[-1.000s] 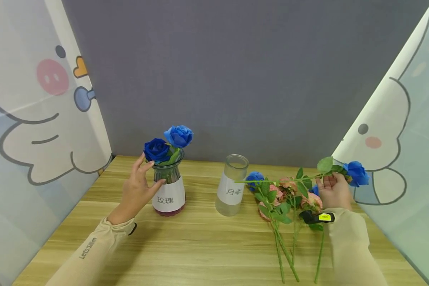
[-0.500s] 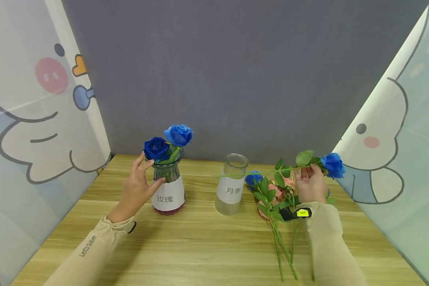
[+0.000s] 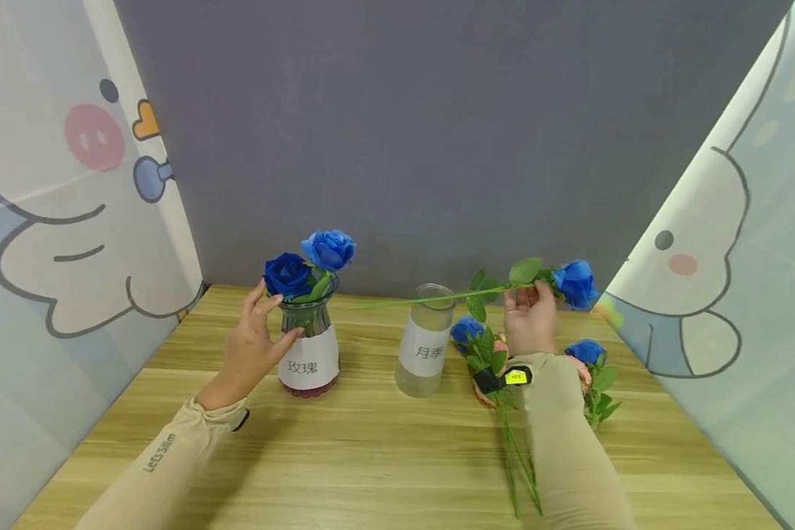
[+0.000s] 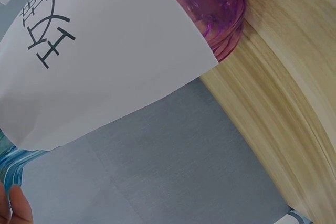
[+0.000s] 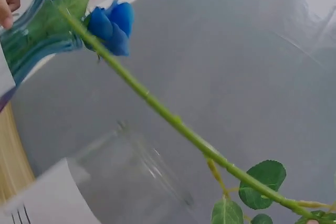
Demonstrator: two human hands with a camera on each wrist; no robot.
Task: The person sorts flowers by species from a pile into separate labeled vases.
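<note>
My left hand [image 3: 248,353] holds the neck and rim of a ribbed glass vase [image 3: 307,324] with a pink-purple base and a white paper label. A dark blue rose [image 3: 288,276] and a lighter blue rose [image 3: 330,250] stand in it. Between the fingers of my right hand [image 3: 530,320] is the stem of another blue rose [image 3: 575,283], just below the bloom. That stem [image 5: 178,121] lies nearly level, its bare end pointing left towards the ribbed vase. It passes across the mouth of a clear labelled vase [image 3: 424,350]. The right fingertips are mostly hidden.
On the right of the wooden table [image 3: 371,456] lie more flowers: a blue rose [image 3: 467,333], another blue rose [image 3: 586,352], and pink blooms [image 3: 581,375] partly under my right arm. A grey panel [image 3: 437,147] closes off the back, with cartoon-printed sheets at both sides.
My right hand has lifted the blue rose and carried it left and upward, over the loose flowers; its stem end now reaches past the clear vase. My left hand stays on the ribbed vase.
</note>
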